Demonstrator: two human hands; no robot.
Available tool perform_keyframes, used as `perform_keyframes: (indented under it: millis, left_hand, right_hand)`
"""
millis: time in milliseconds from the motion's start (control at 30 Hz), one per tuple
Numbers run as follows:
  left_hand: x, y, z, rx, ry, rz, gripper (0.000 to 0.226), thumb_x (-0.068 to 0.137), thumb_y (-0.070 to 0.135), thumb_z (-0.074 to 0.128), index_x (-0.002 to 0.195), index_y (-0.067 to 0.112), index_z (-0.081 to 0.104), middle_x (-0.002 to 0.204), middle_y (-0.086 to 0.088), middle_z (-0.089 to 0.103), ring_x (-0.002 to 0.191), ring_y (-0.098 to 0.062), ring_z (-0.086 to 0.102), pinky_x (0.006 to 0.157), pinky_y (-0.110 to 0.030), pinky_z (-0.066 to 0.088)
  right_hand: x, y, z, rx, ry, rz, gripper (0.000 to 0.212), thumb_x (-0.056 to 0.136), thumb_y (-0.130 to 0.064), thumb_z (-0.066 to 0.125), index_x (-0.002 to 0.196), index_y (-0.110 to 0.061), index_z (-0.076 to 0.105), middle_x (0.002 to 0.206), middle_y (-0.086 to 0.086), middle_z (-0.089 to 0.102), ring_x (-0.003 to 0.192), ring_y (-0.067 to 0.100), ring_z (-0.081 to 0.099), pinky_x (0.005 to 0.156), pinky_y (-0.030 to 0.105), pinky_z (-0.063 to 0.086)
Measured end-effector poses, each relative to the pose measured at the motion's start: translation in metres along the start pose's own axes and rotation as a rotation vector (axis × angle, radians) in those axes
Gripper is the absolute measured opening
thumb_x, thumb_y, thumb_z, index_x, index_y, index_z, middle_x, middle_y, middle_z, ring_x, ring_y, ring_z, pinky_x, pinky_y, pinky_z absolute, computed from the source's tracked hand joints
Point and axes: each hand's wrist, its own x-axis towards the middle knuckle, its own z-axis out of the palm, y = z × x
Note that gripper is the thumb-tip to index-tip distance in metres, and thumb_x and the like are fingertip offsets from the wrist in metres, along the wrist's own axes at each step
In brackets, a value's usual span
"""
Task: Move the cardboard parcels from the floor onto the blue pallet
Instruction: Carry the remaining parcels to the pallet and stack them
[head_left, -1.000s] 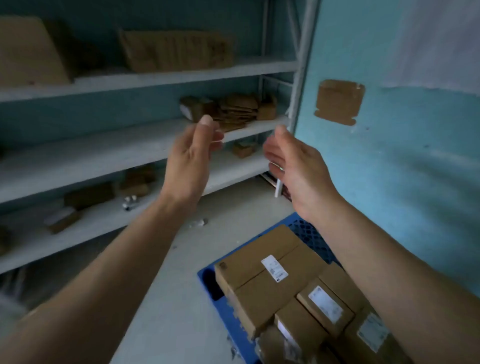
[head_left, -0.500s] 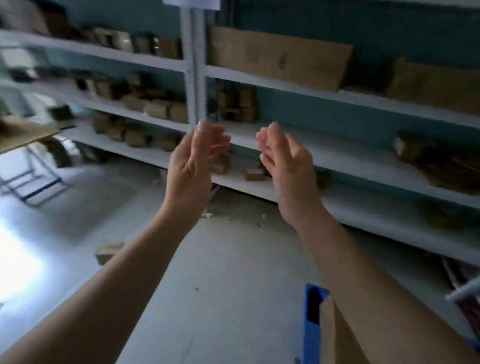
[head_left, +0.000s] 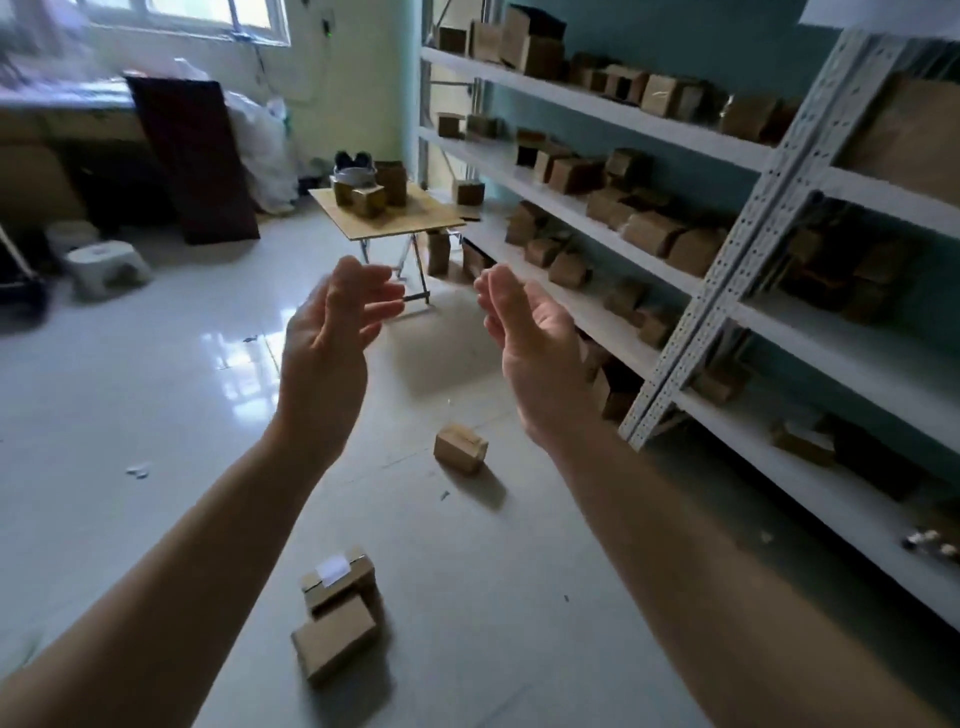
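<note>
Floor was glossy white; lone parcel sat centre, parcel pair lower centre. Shelving ran along right, contents blurred. Left hand and right hand were empty, fingers loosely apart.

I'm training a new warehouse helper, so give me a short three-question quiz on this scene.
1. True or false: the left hand and right hand hold nothing.
2. Of the three floor parcels nearest the person, which bears a white label? A) far B) middle C) nearest
3. Fill in: the shelves stand on the person's ____ side.
Key: 1 true; 2 B, the middle parcel; 3 right.
</note>
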Motion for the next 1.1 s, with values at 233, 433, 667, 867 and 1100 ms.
perform_keyframes:
  millis: [233,433,667,867,1100]
  left_hand:
    - [0.018,-0.029,-0.071,0.090,0.226,-0.074,0.042,0.089,0.050,0.032,0.104,0.020,0.059,0.110,-0.005,0.066,0.105,-0.018,0.065,0.099,-0.035,0.046]
    - [0.033,-0.076,-0.096,0.160,0.424,-0.183,0.046,0.088,0.052,0.030,0.107,0.021,0.059,0.112,-0.004,0.066,0.105,-0.016,0.065,0.099,-0.035,0.046]
    - [0.054,-0.132,-0.100,0.216,0.669,-0.267,0.044,0.094,0.052,0.029,0.106,0.023,0.059,0.112,-0.004,0.067,0.105,-0.016,0.065,0.099,-0.037,0.047]
    - [0.074,-0.167,-0.085,0.226,0.746,-0.325,0.037,0.102,0.042,0.025,0.105,0.024,0.058,0.111,-0.002,0.066,0.105,-0.015,0.065,0.099,-0.035,0.047]
    - [0.147,-0.182,-0.071,0.217,0.589,-0.346,0.035,0.103,0.039,0.026,0.104,0.024,0.058,0.109,-0.001,0.066,0.104,-0.015,0.065,0.099,-0.037,0.047]
  right_hand:
    - [0.042,0.053,0.071,0.058,-0.213,0.092,0.040,0.086,-0.048,0.048,0.109,-0.017,0.059,0.099,-0.014,0.062,0.108,0.008,0.058,0.102,0.028,0.044]
    - [0.079,0.100,0.109,0.077,-0.419,0.190,0.034,0.087,-0.048,0.051,0.105,-0.022,0.061,0.107,-0.007,0.065,0.112,0.011,0.059,0.102,0.030,0.044]
    - [0.132,0.156,0.121,0.078,-0.586,0.316,0.037,0.092,-0.041,0.050,0.116,-0.014,0.059,0.116,-0.001,0.063,0.118,0.014,0.057,0.107,0.032,0.040]
    - [0.162,0.197,0.118,0.009,-0.638,0.416,0.045,0.095,-0.042,0.048,0.122,-0.007,0.057,0.123,0.005,0.062,0.120,0.016,0.055,0.109,0.037,0.039]
    - [0.214,0.206,0.099,-0.031,-0.474,0.429,0.032,0.090,-0.049,0.052,0.099,-0.020,0.062,0.103,-0.006,0.066,0.113,0.016,0.059,0.106,0.039,0.041]
